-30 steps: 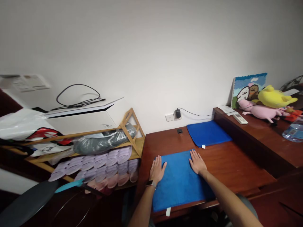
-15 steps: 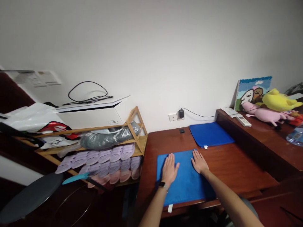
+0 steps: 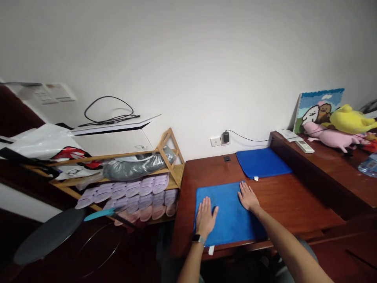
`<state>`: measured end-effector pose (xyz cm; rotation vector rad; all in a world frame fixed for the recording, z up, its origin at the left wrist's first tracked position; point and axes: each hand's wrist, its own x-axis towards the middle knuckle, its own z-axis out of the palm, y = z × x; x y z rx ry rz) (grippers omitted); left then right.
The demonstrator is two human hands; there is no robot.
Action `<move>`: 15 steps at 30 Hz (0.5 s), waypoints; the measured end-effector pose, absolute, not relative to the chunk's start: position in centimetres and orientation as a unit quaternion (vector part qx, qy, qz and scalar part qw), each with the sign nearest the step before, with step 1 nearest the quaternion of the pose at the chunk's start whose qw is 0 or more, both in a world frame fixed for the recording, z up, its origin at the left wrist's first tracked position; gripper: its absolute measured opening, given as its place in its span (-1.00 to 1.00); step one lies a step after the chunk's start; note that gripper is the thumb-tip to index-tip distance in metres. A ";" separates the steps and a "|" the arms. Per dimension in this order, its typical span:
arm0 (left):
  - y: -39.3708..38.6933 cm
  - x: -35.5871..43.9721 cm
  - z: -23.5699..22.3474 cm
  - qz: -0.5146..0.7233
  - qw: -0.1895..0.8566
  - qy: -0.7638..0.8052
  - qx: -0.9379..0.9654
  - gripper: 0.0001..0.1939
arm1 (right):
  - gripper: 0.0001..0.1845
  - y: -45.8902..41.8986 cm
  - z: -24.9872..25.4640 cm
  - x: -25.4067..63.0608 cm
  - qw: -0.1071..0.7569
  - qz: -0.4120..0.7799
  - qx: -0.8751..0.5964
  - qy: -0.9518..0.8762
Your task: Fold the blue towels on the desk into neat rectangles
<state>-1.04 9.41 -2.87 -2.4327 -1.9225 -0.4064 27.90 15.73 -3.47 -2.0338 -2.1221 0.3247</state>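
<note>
A blue cloth (image 3: 226, 216) lies flat on the brown wooden desk (image 3: 294, 208), with a white tag at its front edge. On its left side rests my left hand (image 3: 205, 219), palm down with the fingers stretched out; a watch is on that wrist. My right hand (image 3: 248, 197) is flat too, on the cloth's far right corner, its fingers extended. Neither hand grips anything. Behind them, against the wall side, a second blue cloth (image 3: 262, 163) is spread out, with a small white tag on its near edge.
To the left stands a wooden rack (image 3: 179, 173) holding lilac slippers (image 3: 132, 189) and a white box (image 3: 114, 140). A raised ledge on the right bears a remote control (image 3: 305, 146), a pink plush toy (image 3: 330, 137) and a yellow plush toy (image 3: 349, 119). A charger (image 3: 226, 136) is plugged into the wall.
My left hand has slid left and slightly nearer to me across the cloth. The right hand stays at the far right corner. The view has shifted slightly.
</note>
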 end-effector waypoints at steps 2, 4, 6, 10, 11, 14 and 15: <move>9.1 -3.5 -2.9 -0.128 0.017 -0.639 -0.758 -0.22 | -0.21 15.7 -3.4 27.9 0.088 0.107 -0.688 -0.713; 8.9 -4.7 -3.0 -0.128 0.019 -0.656 -0.744 -0.19 | -0.20 15.7 -3.3 27.9 0.083 0.106 -0.688 -0.713; 8.7 -5.0 -3.1 -0.133 0.017 -0.661 -0.738 -0.19 | -0.20 15.7 -3.0 27.8 0.077 0.108 -0.691 -0.710; 8.7 -4.6 -3.1 -0.144 0.015 -0.657 -0.740 -0.21 | -0.22 14.7 -2.0 27.2 0.106 0.056 -0.688 -0.716; 8.7 -4.6 -3.0 -0.146 0.015 -0.657 -0.740 -0.21 | -0.23 14.1 -1.8 27.0 0.121 0.040 -0.681 -0.721; 8.7 -4.6 -3.0 -0.150 0.018 -0.659 -0.737 -0.19 | -0.24 10.9 -2.3 26.8 0.148 0.027 -0.666 -0.731; 8.7 -4.5 -3.0 -0.151 0.019 -0.660 -0.736 -0.18 | -0.24 9.7 -2.8 26.9 0.150 0.031 -0.664 -0.732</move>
